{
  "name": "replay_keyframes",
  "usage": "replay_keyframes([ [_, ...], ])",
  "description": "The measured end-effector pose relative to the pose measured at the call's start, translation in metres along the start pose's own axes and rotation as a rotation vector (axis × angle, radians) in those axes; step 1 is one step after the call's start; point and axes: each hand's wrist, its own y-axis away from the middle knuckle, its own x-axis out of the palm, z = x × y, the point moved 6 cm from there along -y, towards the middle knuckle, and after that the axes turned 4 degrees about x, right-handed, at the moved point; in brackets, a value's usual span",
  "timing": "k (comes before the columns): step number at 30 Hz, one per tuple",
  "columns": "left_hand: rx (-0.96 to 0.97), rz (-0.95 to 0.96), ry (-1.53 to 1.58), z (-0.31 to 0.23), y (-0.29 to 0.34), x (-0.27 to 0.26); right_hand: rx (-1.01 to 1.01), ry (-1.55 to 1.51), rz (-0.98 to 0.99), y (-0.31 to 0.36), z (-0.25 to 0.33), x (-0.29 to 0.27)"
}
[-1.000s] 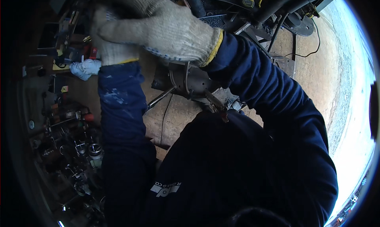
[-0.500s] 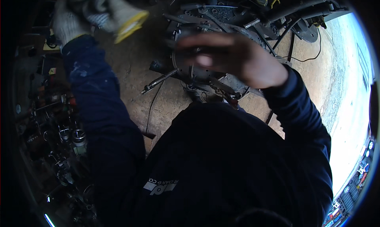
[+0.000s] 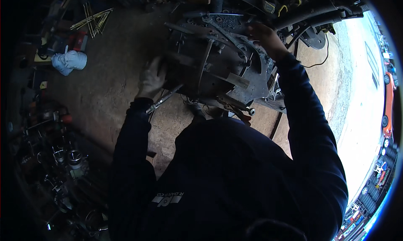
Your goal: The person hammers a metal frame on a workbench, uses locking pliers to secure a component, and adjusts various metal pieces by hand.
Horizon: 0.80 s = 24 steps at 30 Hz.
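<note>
The person's dark sweatshirt (image 3: 235,169) fills the near foreground, with a dark heap of metal parts (image 3: 63,169) off to its left. Ahead stands a dark metal worktable (image 3: 257,87). At its near edge lies a tong-like tool (image 3: 235,107), and a slim steel rod (image 3: 166,98) sticks out from the near left corner. The bare left hand (image 3: 152,79) is just beyond that rod at the table's left edge; it is blurred and shadowed, so whether its fingers close on anything cannot be told. A flat metal bar (image 3: 237,80) lies right of the table's middle, and a curved metal strap (image 3: 205,64) arches left of it. The bare right hand (image 3: 268,39) is over the far right corner, fingers loosely bent and parted. Near the far edge rest a long wrench (image 3: 224,30) and dark metal shavings (image 3: 231,21). Well left of the table are a pale blue cloth bundle (image 3: 69,61) and, farther off, thin yellowish rods (image 3: 94,20) crossing one another. Thick pipes (image 3: 306,12) lie past the far right corner. Outside, far right, stands an orange car (image 3: 388,102).
</note>
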Motion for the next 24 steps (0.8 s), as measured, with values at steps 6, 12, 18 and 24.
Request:
replay_keyframes([
  [6, -0.067, 0.017, -0.208, -0.004, 0.002, 0.016, -0.251, 0.750, 0.099, -0.090, 0.009, 0.056],
  [12, 0.091, -0.108, -0.330, -0.005, 0.005, 0.029, -0.290, 1.282, 0.059, -0.151, -0.040, 0.078],
  [18, 0.013, -0.084, -0.250, -0.012, 0.006, 0.015, -0.275, 1.388, 0.060, -0.143, -0.028, 0.086],
  [24, 0.052, -0.131, -0.224, -0.016, -0.001, 0.015, -0.632, 1.653, 0.317, -0.110, -0.002, 0.036],
])
